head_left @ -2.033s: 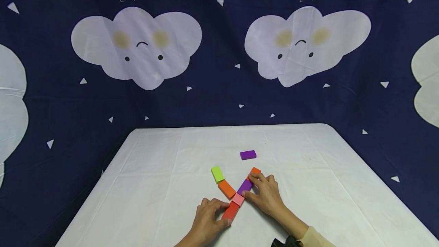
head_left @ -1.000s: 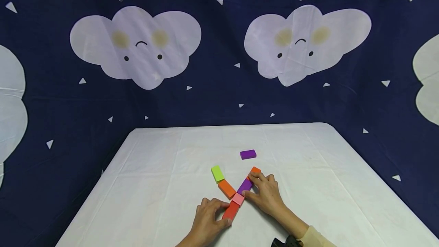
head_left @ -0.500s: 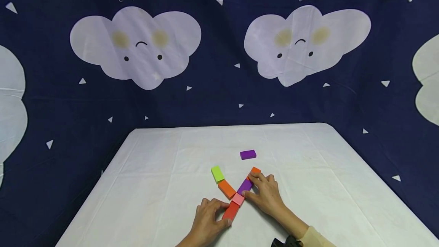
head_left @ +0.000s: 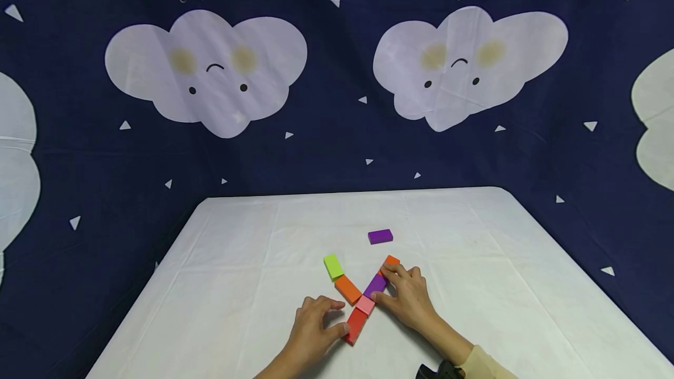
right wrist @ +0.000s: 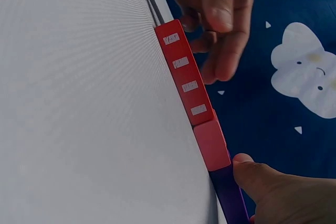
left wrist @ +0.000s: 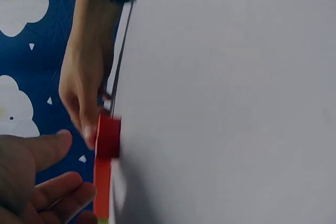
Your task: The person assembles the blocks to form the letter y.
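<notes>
Lining up flat colored blocks on the white table (head_left: 253, 262) seems to be the job in hand, and the blocks look like they are making a letter shape. The left hand (head_left: 310, 326) has its fingers loosely spread, with the thumb tip just touching the near end of the red block (head_left: 356, 325); the other fingers hover beside it and pinch nothing. The right hand (head_left: 408, 297) lies with straight fingers pressed against the side of the purple block (head_left: 376, 284), fingertips reaching the orange block (head_left: 391, 261) at the far end. Between red and purple sits a small pink block (head_left: 365, 305), touching both. In the right wrist view, the red block (right wrist: 185, 74), pink block (right wrist: 212, 142) and purple one run end to end in one row. My guess is that the next move needs a soft push to keep this row straight and snug. Another orange block (head_left: 348, 289) and a green block (head_left: 333, 266) make a second slanted line that meets the pink one, so a big shove could bump them. A spare purple block (head_left: 380, 236) lies alone farther back, well apart. Behind hangs a dark blue cloth with white clouds (head_left: 205, 69).
</notes>
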A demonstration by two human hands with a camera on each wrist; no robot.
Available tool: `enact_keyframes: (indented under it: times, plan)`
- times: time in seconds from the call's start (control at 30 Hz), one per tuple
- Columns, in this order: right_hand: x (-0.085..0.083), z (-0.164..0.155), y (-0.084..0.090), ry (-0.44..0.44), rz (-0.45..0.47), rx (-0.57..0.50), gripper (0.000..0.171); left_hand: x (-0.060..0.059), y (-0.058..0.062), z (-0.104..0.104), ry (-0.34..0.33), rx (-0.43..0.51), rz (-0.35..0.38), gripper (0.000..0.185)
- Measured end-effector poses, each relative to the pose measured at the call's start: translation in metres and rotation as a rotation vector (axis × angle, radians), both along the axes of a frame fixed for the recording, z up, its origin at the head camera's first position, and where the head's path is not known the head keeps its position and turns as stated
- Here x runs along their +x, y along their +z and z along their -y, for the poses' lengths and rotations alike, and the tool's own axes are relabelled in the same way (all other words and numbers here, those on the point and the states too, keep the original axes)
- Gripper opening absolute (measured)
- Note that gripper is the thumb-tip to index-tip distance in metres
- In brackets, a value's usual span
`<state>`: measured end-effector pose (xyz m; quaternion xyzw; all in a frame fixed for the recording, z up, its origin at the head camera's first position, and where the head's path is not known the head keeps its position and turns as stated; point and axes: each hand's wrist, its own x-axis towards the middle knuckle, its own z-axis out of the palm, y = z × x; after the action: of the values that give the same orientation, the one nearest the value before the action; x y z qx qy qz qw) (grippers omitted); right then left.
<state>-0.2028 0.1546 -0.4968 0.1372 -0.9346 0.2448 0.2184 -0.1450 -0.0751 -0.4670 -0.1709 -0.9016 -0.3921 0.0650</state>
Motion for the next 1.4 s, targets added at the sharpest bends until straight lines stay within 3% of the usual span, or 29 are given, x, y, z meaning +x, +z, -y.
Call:
enact_keyframes:
  times: [0.37,0.6,0.8,1.07,1.4]
  plan:
    - [-0.001,-0.001,0.002,-0.008,0.086,-0.015,0.062,-0.035,0.025,-0.001,0.032,0.038,-0.032,0.029]
    - [-0.002,-0.001,0.001,-0.002,0.069,-0.017,0.063,-0.065,0.040,-0.022,-0.001,0.019,-0.001,0.028]
    - [-0.002,-0.001,-0.001,-0.003,0.050,-0.003,0.062,-0.091,0.050,-0.041,-0.019,-0.063,-0.046,0.028]
    - [-0.002,-0.001,0.000,-0.002,0.052,-0.006,0.061,-0.126,0.050,-0.058,-0.021,-0.093,-0.032,0.033]
    - [-0.002,-0.001,0.000,0.003,0.033,-0.008,0.062,-0.157,0.041,-0.079,0.012,-0.166,-0.008,0.034]
